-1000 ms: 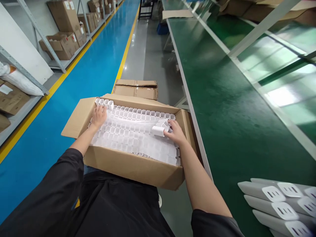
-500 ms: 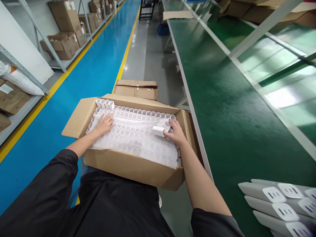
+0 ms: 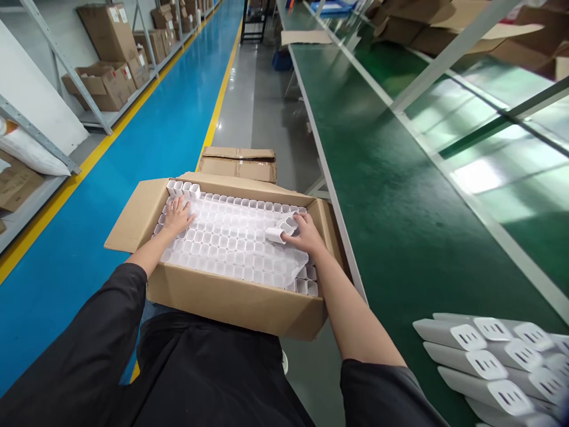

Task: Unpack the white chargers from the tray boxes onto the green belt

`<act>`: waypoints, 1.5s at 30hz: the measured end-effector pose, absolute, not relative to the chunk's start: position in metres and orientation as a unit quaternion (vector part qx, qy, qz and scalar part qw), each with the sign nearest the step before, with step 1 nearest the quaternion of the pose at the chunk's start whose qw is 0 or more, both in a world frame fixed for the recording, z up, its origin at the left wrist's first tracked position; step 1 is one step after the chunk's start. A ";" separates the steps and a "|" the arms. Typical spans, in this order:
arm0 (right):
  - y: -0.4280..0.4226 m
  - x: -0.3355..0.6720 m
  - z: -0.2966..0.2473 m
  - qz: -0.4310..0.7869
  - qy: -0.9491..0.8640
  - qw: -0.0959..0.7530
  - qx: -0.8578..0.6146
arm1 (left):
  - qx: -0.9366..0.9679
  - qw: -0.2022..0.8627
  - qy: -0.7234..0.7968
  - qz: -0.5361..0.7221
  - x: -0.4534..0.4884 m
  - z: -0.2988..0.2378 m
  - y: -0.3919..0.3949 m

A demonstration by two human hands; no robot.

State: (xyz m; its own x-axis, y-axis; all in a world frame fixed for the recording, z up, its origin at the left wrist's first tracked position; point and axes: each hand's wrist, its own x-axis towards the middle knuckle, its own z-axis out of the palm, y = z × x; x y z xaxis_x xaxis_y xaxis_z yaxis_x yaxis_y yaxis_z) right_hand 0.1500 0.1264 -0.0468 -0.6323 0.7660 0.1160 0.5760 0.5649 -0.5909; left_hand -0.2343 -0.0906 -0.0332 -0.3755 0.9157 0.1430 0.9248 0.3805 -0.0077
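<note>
An open cardboard box (image 3: 235, 305) holds rows of white square plastic tubes (image 3: 306, 287) standing on end. Over them lies a thin translucent plastic sheet (image 3: 226, 234), its near right corner folded back from the tubes. My left hand (image 3: 176, 218) rests at the left end of the rows, fingers spread on the sheet's edge and the tube tops. A short row of tubes (image 3: 183, 189) stands taller just beyond it. My right hand (image 3: 306, 234) grips a few loose white tubes (image 3: 276, 235) on top at the right; its fingertips are partly hidden.
A green-topped workbench (image 3: 377, 178) runs along the right, with a stack of slotted white pieces (image 3: 493, 362) at its near end. Another closed carton (image 3: 237, 166) lies beyond the box. Shelves with cartons (image 3: 104, 86) line the left of the blue walkway (image 3: 164, 112).
My left hand has shifted toward the far left, and the sheet has moved and crumpled, uncovering tubes at the near right corner. My right hand keeps its grip on the loose tubes.
</note>
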 end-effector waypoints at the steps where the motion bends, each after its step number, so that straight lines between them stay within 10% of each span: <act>1: 0.126 0.151 -0.047 0.259 -0.866 0.180 -0.388 | -0.559 0.060 -0.826 -0.037 -0.235 -0.035 -0.091; 21: 0.078 0.188 0.017 0.140 -0.929 -0.033 -0.340 | -0.569 -0.038 -0.821 0.017 -0.247 -0.042 -0.097; 45: 0.067 0.209 0.011 0.107 -0.913 -0.064 -0.388 | -0.542 -0.056 -0.838 -0.005 -0.253 -0.049 -0.101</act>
